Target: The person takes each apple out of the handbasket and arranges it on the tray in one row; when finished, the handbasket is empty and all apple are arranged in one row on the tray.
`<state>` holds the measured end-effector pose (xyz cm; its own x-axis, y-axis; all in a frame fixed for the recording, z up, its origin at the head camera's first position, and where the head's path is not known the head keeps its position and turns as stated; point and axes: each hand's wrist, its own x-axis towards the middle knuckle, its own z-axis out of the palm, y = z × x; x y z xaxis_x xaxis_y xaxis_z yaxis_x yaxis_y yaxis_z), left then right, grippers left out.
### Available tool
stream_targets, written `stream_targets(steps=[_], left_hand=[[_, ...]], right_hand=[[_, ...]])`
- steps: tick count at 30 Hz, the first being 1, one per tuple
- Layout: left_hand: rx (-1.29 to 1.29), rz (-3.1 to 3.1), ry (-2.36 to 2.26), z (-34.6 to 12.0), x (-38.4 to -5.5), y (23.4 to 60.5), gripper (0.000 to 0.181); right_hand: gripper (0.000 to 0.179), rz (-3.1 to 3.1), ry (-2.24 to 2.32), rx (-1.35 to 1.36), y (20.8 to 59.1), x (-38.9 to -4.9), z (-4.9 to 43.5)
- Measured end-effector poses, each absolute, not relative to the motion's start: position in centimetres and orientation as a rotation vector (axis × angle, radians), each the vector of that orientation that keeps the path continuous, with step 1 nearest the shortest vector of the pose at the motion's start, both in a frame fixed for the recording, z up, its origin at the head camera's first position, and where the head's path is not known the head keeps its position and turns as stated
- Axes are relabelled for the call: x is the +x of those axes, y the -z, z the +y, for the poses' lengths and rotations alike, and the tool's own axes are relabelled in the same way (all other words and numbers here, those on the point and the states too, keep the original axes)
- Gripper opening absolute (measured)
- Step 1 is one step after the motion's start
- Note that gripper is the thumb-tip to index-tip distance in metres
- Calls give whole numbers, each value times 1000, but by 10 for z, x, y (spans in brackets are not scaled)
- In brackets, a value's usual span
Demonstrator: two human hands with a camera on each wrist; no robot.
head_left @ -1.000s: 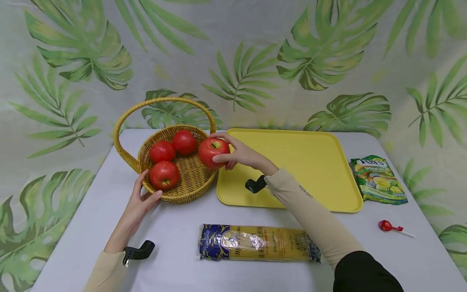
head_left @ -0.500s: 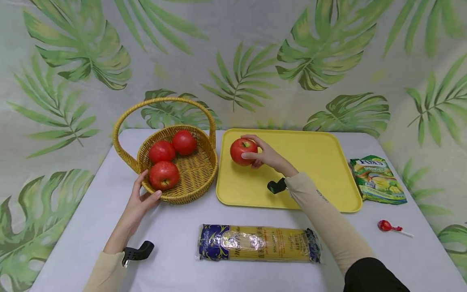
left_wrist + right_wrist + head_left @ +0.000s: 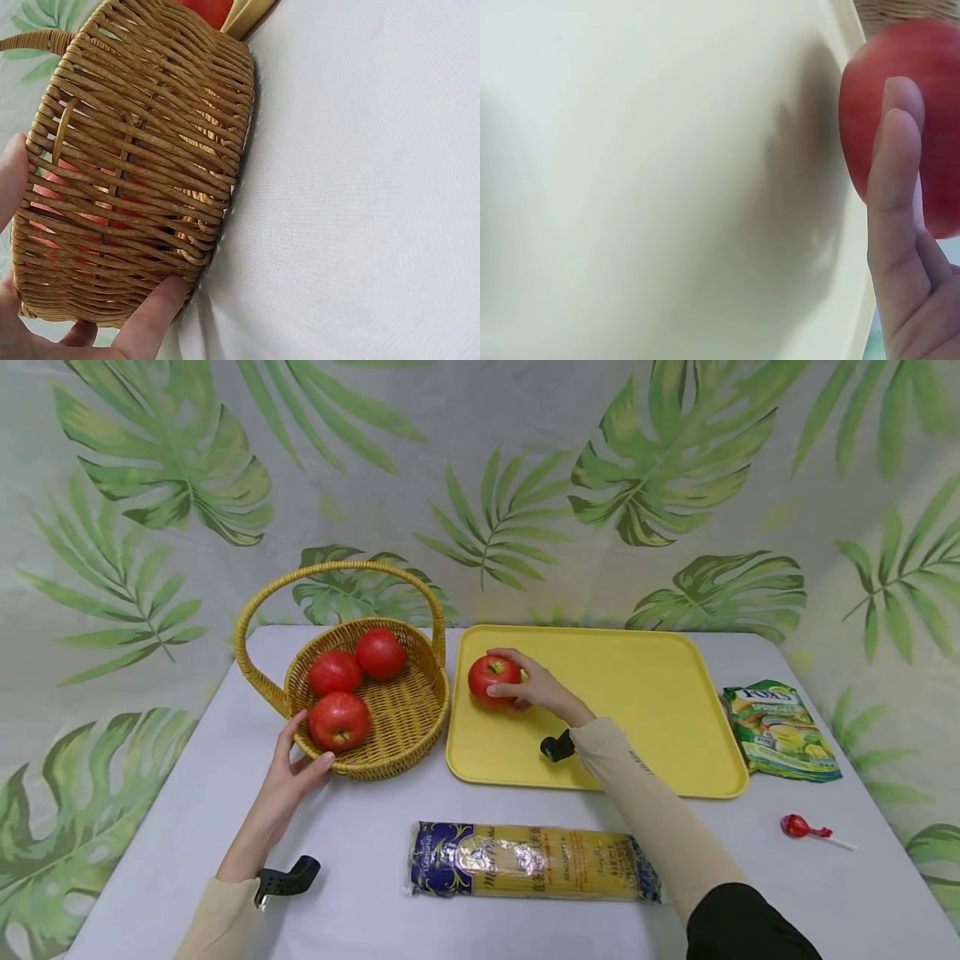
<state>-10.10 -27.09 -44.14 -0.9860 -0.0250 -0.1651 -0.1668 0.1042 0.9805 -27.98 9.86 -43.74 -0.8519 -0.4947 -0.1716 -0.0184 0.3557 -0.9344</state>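
- The basket [image 3: 397, 727] was steadied on the left by the left hand [image 3: 279, 785], its fingers and thumb spread and pressed to the outer wall, presumably so that it would not slide.
- Three red apples [image 3: 340, 721] were grouped in the basket's left and far parts; bare wicker was left showing towards the tray.
- Another apple [image 3: 491, 674] was pinched between thumb and fingers by the right hand [image 3: 545, 691], probably from the side to leave its underside free. It was positioned over the tray's left part; whether the tray was touched could not be told.
- A pasta packet [image 3: 532, 860] was laid lengthwise in front of the yellow tray [image 3: 630, 710].
- The tray was set just beside the basket, which seemingly kept the reach short.
- A Fox's bag [image 3: 782, 731] and a red lollipop [image 3: 797, 826] were placed farther right, apparently out of the way.
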Motion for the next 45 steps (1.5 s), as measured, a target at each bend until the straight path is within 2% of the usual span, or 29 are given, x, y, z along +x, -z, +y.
stream_targets(steps=[8,19,28,36,45], left_hand=[[-200,2276,-2001,-270,-101,443,79],[-202,2288,-1992,-270,-100,445,79],[-201,2287,-1996,-271,-102,447,79],[-205,2288,-1996,-271,-101,447,79],[-203,2297,-1990,-271,-101,448,78]], right_hand=[[67,2231,1408,-574,439,-280,92],[72,1999,1484,-512,433,-279,105],[54,2062,1672,-633,410,-279,111],[48,1954,1770,-768,394,-264,76],[53,1891,1603,-1103,390,-241,15]])
